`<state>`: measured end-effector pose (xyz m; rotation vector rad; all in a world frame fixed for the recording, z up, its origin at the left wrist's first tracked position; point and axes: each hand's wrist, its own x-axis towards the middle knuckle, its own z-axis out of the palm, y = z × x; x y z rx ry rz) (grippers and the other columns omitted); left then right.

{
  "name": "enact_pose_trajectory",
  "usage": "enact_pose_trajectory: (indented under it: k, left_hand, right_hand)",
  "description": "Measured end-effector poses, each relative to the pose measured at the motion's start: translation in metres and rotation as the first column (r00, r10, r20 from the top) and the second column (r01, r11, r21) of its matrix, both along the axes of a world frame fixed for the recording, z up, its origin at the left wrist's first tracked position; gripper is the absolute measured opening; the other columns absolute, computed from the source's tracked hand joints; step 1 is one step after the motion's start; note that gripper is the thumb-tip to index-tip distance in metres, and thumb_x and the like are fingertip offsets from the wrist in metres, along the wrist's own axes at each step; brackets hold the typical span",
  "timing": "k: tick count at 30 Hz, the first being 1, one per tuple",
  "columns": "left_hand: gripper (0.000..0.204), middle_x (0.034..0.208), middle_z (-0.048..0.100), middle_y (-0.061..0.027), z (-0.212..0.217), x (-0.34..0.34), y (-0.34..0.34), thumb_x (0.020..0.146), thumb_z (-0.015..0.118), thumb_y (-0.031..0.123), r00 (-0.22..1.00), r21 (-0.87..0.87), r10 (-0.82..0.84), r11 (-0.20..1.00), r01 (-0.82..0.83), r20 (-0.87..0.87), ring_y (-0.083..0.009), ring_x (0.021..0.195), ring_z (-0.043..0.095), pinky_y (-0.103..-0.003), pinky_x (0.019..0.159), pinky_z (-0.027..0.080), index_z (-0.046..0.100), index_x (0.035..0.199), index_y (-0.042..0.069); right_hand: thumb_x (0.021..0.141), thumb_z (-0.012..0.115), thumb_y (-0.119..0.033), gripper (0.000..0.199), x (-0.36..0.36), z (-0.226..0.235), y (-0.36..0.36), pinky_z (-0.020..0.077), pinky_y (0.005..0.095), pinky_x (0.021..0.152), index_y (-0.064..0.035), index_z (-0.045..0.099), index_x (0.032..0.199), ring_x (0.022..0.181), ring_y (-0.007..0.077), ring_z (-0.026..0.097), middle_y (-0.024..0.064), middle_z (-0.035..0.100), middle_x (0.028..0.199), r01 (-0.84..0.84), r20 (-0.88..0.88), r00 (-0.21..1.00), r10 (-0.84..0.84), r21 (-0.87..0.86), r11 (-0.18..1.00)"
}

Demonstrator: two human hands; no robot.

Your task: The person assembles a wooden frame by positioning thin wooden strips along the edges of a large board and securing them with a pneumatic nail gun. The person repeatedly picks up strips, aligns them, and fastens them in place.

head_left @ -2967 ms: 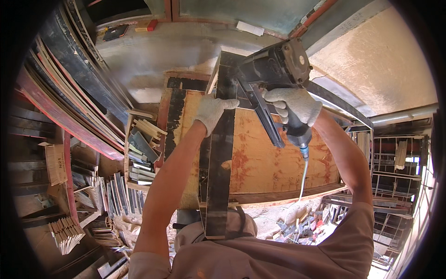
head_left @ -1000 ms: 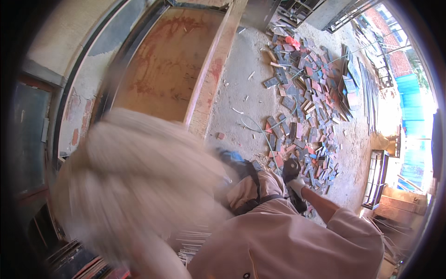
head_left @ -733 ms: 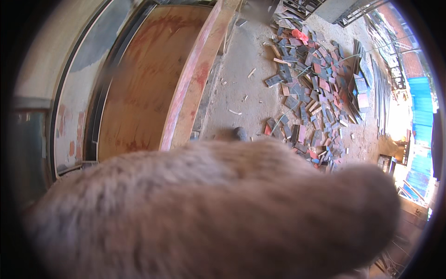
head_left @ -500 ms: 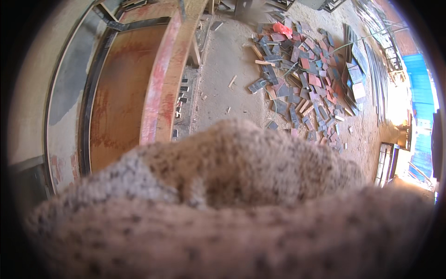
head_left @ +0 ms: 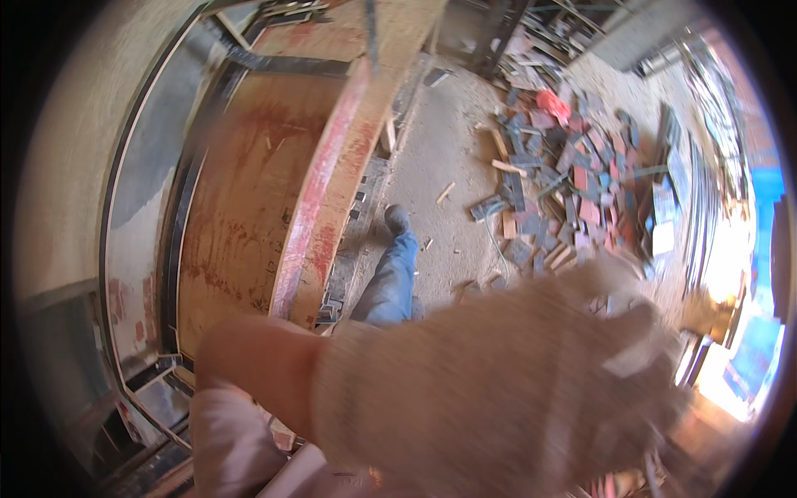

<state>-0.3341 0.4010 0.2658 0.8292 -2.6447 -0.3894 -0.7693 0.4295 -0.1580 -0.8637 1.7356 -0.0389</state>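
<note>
My left hand, in a pale knitted work glove, reaches across the lower middle and right, close to the camera. Its bare forearm comes in from the lower left, below a light sleeve. Motion smears the fingers, so I cannot make out whether they grip anything. My right hand does not show. Beyond the glove, one of my legs in blue trousers ends in a dark shoe on the dusty floor.
To the left stands a large wooden panel with dark framing and red stains, beside a long timber beam. A heap of board offcuts covers the floor at right, with a red bag on it. Long strips lie farther right.
Speckled fabric that filled the lower half has given way to my gloved left hand and forearm. The view has shifted, and my leg and shoe now show.
</note>
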Motion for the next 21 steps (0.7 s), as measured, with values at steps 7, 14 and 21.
enact_pose_trajectory:
  k: [7, 14, 21]
  left_hand:
    - [0.015, 0.085, 0.066, -0.0103, -0.01, 0.094, -0.105, 0.087, 0.067, 0.019, 0.987, -0.082, 0.123, 0.988, -0.132, -0.107, -0.0221, 0.078, 0.066, -0.037, 0.071, 0.052, 0.068, 0.088, 0.004]
    - [0.017, 0.077, 0.066, -0.0079, 0.01, 0.174, -0.198, 0.086, 0.069, 0.022, 0.872, -0.192, 0.439, 0.857, -0.479, -0.219, -0.0199, 0.072, 0.066, -0.035, 0.065, 0.052, 0.068, 0.083, 0.005]
    - [0.019, 0.07, 0.067, -0.0055, 0.03, 0.217, -0.237, 0.085, 0.071, 0.024, -0.017, -0.181, 0.794, -0.16, -0.97, -0.608, -0.0176, 0.066, 0.066, -0.034, 0.059, 0.052, 0.069, 0.078, 0.007]
  right_hand:
    - [0.091, 0.064, -0.026, 0.023, 0.042, 0.025, -0.095, 0.0536, 0.0364, 0.06, -0.0056, 0.075, 0.091, 0.062, 0.0202, 0.066, 0.0072, 0.068, 0.072, -0.085, -0.073, 0.993, 0.093, 0.113, 0.99]
    - [0.09, 0.065, -0.024, 0.022, 0.124, 0.044, -0.274, 0.0537, 0.0355, 0.058, -0.0045, 0.075, 0.092, 0.059, 0.0192, 0.065, 0.0071, 0.068, 0.072, -0.298, -0.053, 0.949, 0.31, 0.167, 0.94]
    - [0.09, 0.066, -0.023, 0.021, 0.292, 0.019, -0.51, 0.0538, 0.0347, 0.055, -0.0034, 0.074, 0.093, 0.056, 0.0181, 0.064, 0.0071, 0.067, 0.071, -0.673, 0.075, 0.739, 0.669, 0.104, 0.732]
